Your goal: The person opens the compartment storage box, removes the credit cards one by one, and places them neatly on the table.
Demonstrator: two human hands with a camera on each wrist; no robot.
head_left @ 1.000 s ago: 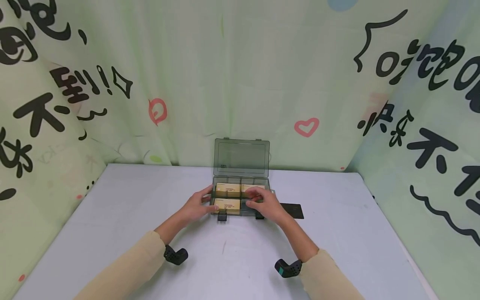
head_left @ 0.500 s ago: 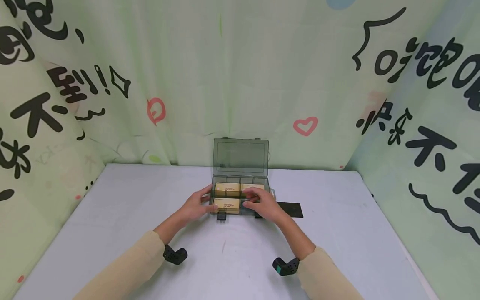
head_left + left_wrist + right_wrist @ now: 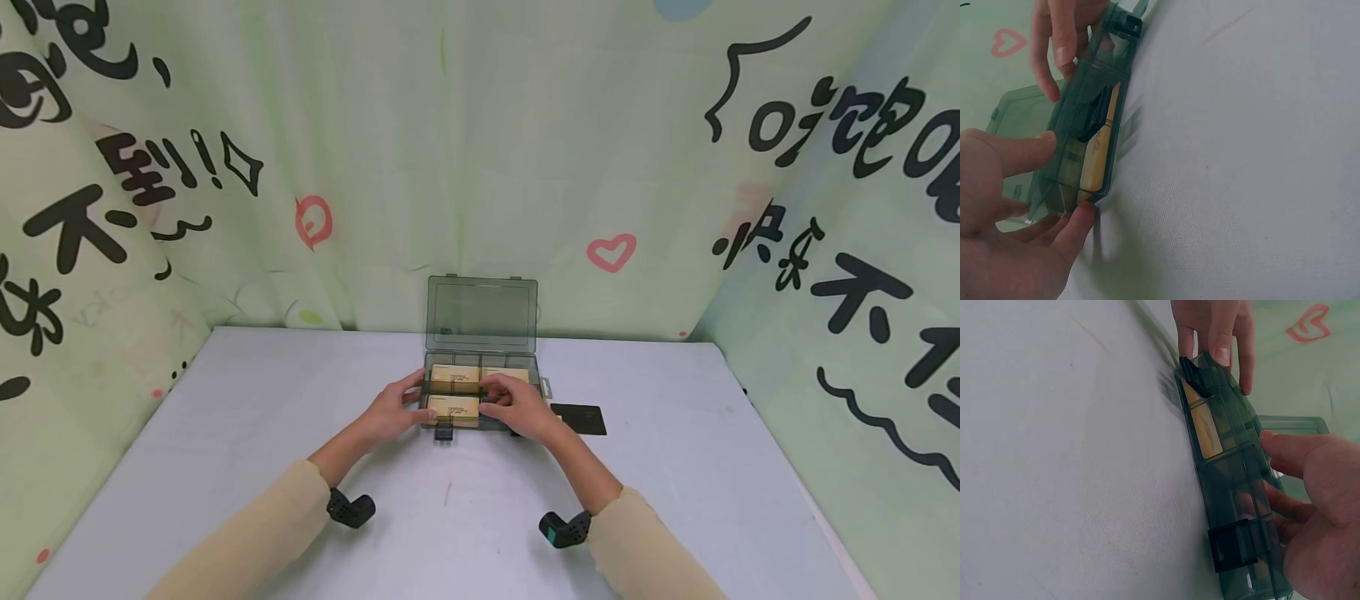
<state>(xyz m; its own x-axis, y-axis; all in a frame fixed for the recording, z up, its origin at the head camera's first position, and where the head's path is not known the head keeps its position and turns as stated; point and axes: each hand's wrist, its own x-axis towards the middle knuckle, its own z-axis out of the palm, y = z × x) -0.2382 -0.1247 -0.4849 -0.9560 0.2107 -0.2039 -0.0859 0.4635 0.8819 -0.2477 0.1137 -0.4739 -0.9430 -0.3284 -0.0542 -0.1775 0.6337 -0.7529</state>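
Note:
A translucent dark-green compartment box (image 3: 510, 360) stands on the table, its lid (image 3: 482, 314) raised at the back. Yellow boxes (image 3: 453, 410) lie in the front left and both middle compartments. My left hand (image 3: 392, 411) grips the box's left end, thumb at the front corner and fingers around the side. My right hand (image 3: 517, 406) is over the front right part, fingers bent loosely. In the right wrist view its fingertips (image 3: 1245, 505) show through the wall, inside the compartment, and its thumb (image 3: 1285, 447) is near the upper edge. Nothing is visible between that thumb and the fingers.
A flat black rectangular piece (image 3: 581, 419) lies on the white table (image 3: 442, 533) just right of the box. Dark latches (image 3: 443, 432) hang at the box's front. A printed curtain (image 3: 480, 167) encloses the back and sides.
My right hand has shifted slightly left over the box, its thumb now close to the front yellow box. The left hand stays in place.

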